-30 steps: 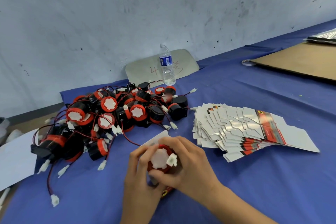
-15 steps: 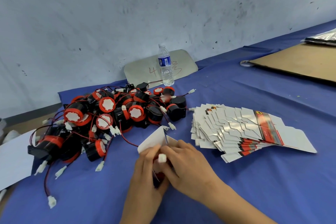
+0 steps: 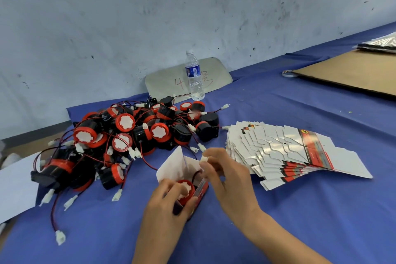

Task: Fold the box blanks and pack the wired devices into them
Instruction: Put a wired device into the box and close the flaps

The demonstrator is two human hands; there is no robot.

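Note:
My left hand (image 3: 165, 206) grips a small folded box (image 3: 198, 192) with red and black print, its white flaps (image 3: 173, 165) standing open. A red-and-black wired device (image 3: 185, 188) sits in the box's open top. My right hand (image 3: 227, 178) pinches that device's white connector (image 3: 204, 158) just above the box, the thin wire looping down to the device. A heap of the same wired devices (image 3: 128, 135) lies to the left. A fanned stack of flat box blanks (image 3: 285, 152) lies to the right.
A water bottle (image 3: 194, 76) stands at the back before a grey board (image 3: 218, 75). Brown cardboard (image 3: 353, 73) and a tape roll (image 3: 288, 73) lie far right. White paper (image 3: 15, 184) overhangs the left edge of the blue cloth (image 3: 300, 210). Loose connectors (image 3: 60, 237) trail forward.
The device went from between both hands down into the box. My right hand lifted the white connector up and to the right. The white flaps now stand open.

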